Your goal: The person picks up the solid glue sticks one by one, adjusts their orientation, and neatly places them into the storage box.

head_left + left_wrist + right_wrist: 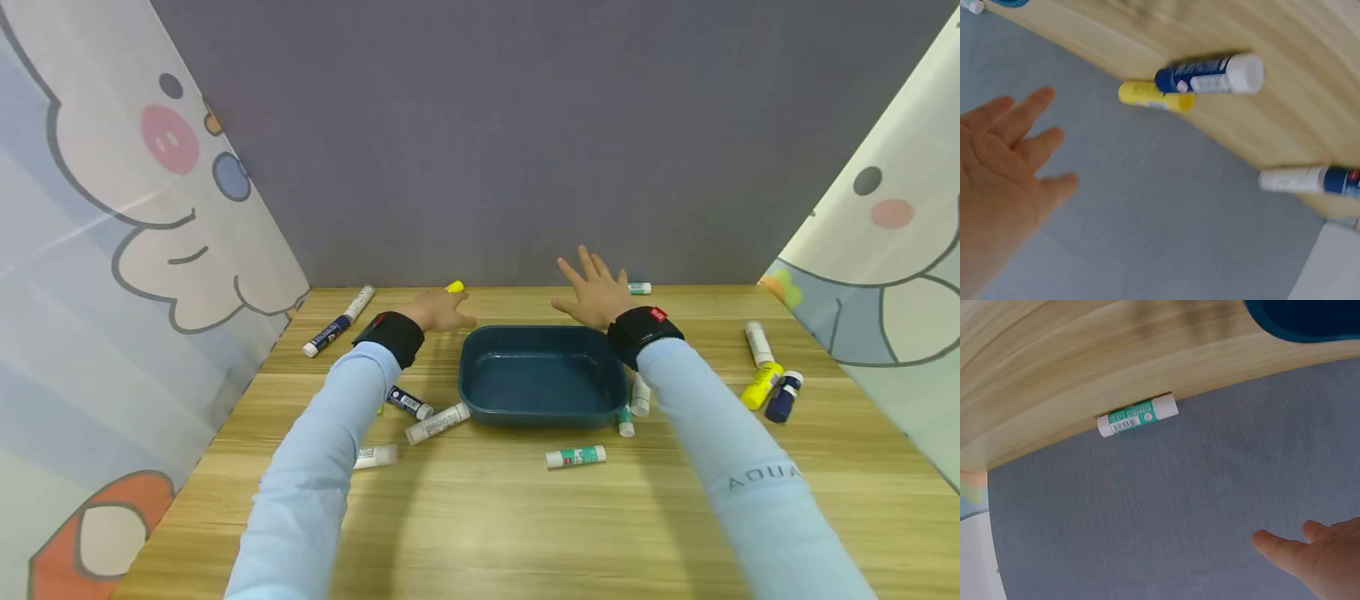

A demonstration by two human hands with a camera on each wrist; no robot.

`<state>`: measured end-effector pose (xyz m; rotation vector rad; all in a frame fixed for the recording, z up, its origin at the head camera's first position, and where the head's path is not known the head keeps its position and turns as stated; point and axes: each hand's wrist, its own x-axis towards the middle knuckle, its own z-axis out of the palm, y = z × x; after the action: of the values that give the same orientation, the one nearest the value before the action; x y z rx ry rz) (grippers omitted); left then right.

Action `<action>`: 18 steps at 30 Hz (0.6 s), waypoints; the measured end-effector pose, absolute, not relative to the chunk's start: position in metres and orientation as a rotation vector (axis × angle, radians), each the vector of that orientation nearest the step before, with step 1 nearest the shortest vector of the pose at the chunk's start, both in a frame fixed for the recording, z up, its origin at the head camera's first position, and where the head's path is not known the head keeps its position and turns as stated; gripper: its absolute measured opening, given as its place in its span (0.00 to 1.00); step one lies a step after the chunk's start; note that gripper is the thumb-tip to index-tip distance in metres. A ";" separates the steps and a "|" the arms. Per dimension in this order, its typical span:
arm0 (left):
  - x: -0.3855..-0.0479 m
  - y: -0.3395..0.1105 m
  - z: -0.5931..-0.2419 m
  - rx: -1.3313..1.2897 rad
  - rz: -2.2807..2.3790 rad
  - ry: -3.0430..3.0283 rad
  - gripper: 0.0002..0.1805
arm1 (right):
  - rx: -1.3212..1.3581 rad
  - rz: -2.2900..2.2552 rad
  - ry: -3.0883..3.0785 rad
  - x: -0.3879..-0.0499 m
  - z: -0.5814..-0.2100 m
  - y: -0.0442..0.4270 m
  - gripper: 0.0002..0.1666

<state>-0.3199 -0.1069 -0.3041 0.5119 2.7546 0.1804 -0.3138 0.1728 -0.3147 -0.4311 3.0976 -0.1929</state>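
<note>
My left hand (437, 311) hovers with fingers stretched out, left of the dark blue tray (543, 419), and holds nothing. Behind it lies a yellow glue stick (1141, 92); a navy glue stick (1194, 78) with a white end shows beside that one in the left wrist view. My right hand (596, 293) is spread above the tray's back right corner, also holding nothing. Nearest to it is a green and white glue stick (1138, 415) at the back edge of the table. No glue stick shows inside the tray.
Several glue sticks lie around the tray, among them a white one (438, 423) at its left and a green one (576, 457) in front. A yellow one (762, 385) is in the right group. A grey wall (480, 150) closes off the back; patterned panels (90, 333) flank the table.
</note>
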 end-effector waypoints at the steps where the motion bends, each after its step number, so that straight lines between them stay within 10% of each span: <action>1: -0.319 -0.110 -0.307 0.520 0.238 2.722 0.38 | -0.442 -0.197 3.104 -0.313 -0.316 0.173 0.46; 18: -0.302 -0.122 -0.361 0.416 1.205 2.255 0.33 | -0.594 -0.355 3.157 -0.286 -0.356 0.183 0.41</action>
<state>-0.3019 -0.1223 -0.3611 0.4162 2.2546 1.2052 -0.2860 0.1831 -0.3561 -0.5944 3.1566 -0.3548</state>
